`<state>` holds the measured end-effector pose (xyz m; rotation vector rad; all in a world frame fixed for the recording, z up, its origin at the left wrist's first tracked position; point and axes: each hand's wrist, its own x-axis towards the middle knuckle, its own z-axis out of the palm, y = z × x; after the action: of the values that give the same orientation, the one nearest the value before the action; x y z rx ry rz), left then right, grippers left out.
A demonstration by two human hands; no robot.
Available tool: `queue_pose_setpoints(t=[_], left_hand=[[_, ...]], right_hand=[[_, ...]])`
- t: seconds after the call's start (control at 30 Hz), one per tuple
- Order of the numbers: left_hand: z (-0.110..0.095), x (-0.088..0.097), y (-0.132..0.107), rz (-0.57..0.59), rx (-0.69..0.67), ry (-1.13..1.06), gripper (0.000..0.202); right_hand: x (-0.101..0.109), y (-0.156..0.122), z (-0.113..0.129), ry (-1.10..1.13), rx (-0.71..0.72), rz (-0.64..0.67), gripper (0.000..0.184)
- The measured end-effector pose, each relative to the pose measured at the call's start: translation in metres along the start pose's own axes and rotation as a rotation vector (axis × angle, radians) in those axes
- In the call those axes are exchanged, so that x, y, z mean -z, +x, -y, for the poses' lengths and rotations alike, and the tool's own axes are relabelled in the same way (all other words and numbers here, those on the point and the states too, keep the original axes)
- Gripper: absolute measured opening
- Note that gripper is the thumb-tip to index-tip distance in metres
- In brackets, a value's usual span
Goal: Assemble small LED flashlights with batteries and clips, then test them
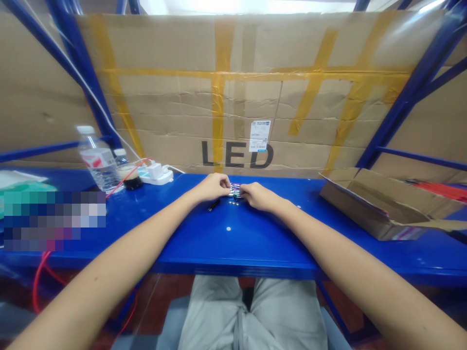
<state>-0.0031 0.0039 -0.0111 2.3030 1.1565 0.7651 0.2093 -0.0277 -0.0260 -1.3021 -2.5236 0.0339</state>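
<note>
At the back middle of the blue table (pixel 204 238), a small shiny piece with silvery and coloured bands (pixel 235 190) is held between my two hands. My left hand (pixel 214 186) pinches its left end with thumb and fingers. Its right end is in the closed fingers of my right hand (pixel 256 196). What exactly the piece is, I cannot make out at this size. A short black stick-like item (pixel 214 206) lies on the table just below my left hand. A few small bright spots show on the surface under the piece; they may be reflections.
An open cardboard box (pixel 365 206) stands at the right, with red items (pixel 443 190) behind it. To the left are a water bottle (pixel 98 163), a smaller bottle with dark liquid (pixel 129 175), a white power strip (pixel 158 175) and red cable (pixel 37 284). Large cardboard (pixel 175 112) rises behind.
</note>
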Motion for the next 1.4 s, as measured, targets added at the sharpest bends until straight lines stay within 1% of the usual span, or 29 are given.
queue_pose_setpoints(t=[0.07,0.13,0.2,0.23,0.3,0.37,0.43,0.47,0.57,0.67,0.77,0.87,0.97,1.03,1.07,1.13,1.2,1.3,1.4], left_hand=[[0.0,0.0,0.0,-0.017,-0.001,0.002,0.012],[0.0,0.0,-0.001,-0.025,-0.018,-0.031,0.02],[0.0,-0.001,-0.001,-0.014,-0.046,-0.059,0.027],[-0.001,-0.003,-0.001,-0.007,-0.062,-0.064,0.027],[-0.003,-0.006,-0.002,0.004,-0.093,-0.063,0.02],[-0.005,-0.012,-0.002,-0.003,-0.121,-0.063,0.013],[-0.008,-0.018,-0.001,-0.022,-0.147,-0.052,0.009],[-0.01,-0.021,0.0,-0.029,-0.157,-0.04,0.008],[-0.016,-0.03,0.005,-0.015,-0.175,0.027,0.006],[-0.022,-0.037,0.008,0.031,-0.195,0.172,0.007],[-0.025,-0.043,0.008,0.075,-0.205,0.322,0.009],[-0.027,-0.045,0.008,0.096,-0.218,0.382,0.013],[-0.027,-0.034,0.006,0.072,-0.208,0.324,0.018],[-0.025,-0.018,0.002,0.047,-0.156,0.31,0.022],[-0.023,-0.009,0.0,0.045,-0.106,0.358,0.023],[-0.019,0.009,-0.006,0.112,0.008,0.489,0.023],[-0.016,0.021,-0.011,0.211,0.146,0.558,0.025],[-0.014,0.025,-0.013,0.32,0.231,0.525,0.025],[-0.016,0.02,-0.013,0.367,0.257,0.454,0.017]], right_hand=[[0.003,-0.001,0.001,0.002,0.003,0.012,0.018],[0.007,-0.001,0.001,0.01,0.0,0.031,0.018],[0.013,-0.002,0.001,0.025,-0.014,0.068,0.016],[0.017,-0.003,0.0,0.038,-0.026,0.096,0.015],[0.025,-0.005,-0.002,0.086,-0.071,0.179,0.011],[0.032,-0.007,-0.005,0.166,-0.161,0.283,0.008],[0.037,-0.01,-0.009,0.222,-0.228,0.378,0.002],[0.039,-0.011,-0.011,0.25,-0.239,0.422,0.001],[0.041,-0.013,-0.014,0.319,-0.245,0.509,0.007],[0.041,-0.013,-0.014,0.357,-0.259,0.559,0.015],[0.04,-0.012,-0.013,0.364,-0.273,0.584,0.024],[0.038,-0.011,-0.014,0.369,-0.284,0.573,0.031],[0.039,-0.011,-0.014,0.369,-0.304,0.557,0.035],[0.041,-0.012,-0.013,0.385,-0.306,0.567,0.037],[0.042,-0.012,-0.013,0.399,-0.304,0.581,0.038],[0.043,-0.012,-0.011,0.414,-0.305,0.611,0.04],[0.043,-0.013,-0.009,0.388,-0.32,0.621,0.039],[0.042,-0.014,-0.005,0.324,-0.318,0.582,0.033],[0.04,-0.014,-0.002,0.322,-0.288,0.553,0.03]])
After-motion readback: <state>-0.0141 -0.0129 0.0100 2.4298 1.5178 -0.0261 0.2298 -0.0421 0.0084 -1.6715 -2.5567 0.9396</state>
